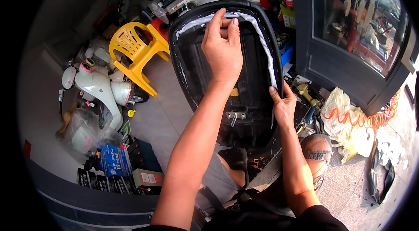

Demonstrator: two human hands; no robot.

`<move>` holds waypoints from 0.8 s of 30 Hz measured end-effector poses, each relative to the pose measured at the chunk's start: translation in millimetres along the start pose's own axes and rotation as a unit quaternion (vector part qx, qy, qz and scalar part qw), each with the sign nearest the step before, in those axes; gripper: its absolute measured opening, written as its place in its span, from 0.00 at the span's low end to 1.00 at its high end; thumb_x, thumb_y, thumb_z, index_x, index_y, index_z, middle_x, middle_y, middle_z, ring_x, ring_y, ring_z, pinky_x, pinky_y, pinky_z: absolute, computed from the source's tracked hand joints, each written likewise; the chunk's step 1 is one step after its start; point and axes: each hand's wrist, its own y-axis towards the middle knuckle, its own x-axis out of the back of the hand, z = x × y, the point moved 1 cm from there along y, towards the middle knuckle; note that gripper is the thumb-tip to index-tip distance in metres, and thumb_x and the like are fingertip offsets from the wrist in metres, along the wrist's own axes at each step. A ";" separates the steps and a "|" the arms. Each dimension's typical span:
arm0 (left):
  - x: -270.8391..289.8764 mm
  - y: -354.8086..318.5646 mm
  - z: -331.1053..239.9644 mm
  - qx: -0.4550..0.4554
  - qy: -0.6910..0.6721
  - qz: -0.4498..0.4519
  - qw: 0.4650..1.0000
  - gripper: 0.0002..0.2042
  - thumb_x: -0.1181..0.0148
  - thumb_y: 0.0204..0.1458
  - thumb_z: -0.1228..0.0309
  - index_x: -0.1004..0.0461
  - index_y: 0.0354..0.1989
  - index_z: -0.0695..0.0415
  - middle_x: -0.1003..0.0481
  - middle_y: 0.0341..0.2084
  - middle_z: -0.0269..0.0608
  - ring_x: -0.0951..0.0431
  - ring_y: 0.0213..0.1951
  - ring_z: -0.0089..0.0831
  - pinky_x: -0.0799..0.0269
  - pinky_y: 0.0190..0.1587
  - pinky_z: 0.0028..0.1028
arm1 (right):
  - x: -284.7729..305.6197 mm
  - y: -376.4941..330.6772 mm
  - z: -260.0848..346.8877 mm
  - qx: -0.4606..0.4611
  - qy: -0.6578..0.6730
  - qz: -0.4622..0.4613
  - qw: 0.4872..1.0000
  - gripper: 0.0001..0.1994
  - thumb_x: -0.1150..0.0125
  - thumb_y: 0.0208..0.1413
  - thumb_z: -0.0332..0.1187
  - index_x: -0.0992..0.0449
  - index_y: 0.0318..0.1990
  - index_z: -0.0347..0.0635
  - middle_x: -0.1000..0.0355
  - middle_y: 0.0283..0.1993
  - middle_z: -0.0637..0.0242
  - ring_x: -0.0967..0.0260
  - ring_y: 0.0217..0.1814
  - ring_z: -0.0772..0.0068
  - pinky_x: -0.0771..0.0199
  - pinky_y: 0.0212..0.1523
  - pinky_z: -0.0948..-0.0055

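Note:
A black scooter seat (248,95) stands upside down in front of me, its plastic underside facing me, with a metal latch bracket (235,116) near the lower end. A white cover edge (266,45) runs along the top and right rim. My left hand (221,47) reaches to the far rim and pinches the white cover edge there. My right hand (283,106) grips the seat's right edge lower down, fingers curled over the rim and the white strip.
A yellow plastic chair (133,50) stands at left, with cream scooter body panels (98,87) beside it. Boxes (115,161) lie at lower left. A dark glass cabinet (349,26) is at right, with an orange coiled hose (371,117), white rags (345,113) and a basketball (316,154) below it.

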 end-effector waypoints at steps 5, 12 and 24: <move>-19.6 -20.8 2.3 -0.115 0.246 0.029 0.962 0.22 0.34 0.54 0.71 0.25 0.57 0.65 0.29 0.47 0.44 0.20 0.36 0.37 0.23 0.40 0.34 | 3.3 -6.6 1.2 -0.032 0.012 -0.003 0.999 0.26 0.31 0.59 0.29 0.29 0.63 0.31 0.24 0.57 0.62 0.30 0.58 0.76 0.34 0.62 0.75; 4.3 -52.0 45.3 -0.012 0.239 0.348 0.906 0.29 0.40 0.58 0.47 0.22 0.55 0.62 0.37 0.67 0.58 0.35 0.67 0.49 0.36 0.67 0.41 | 8.2 6.0 -0.7 -0.065 0.044 -0.070 0.994 0.23 0.30 0.59 0.33 0.26 0.59 0.30 0.21 0.48 0.62 0.28 0.47 0.76 0.30 0.52 0.76; 156.2 -131.9 120.2 0.161 0.320 0.079 0.930 0.32 0.39 0.60 0.49 0.29 0.60 0.67 0.25 0.55 0.55 0.29 0.61 0.48 0.37 0.64 0.37 | 44.4 23.0 13.8 -0.029 0.069 -0.138 0.988 0.19 0.27 0.56 0.35 0.21 0.52 0.34 0.20 0.41 0.68 0.29 0.41 0.81 0.31 0.46 0.80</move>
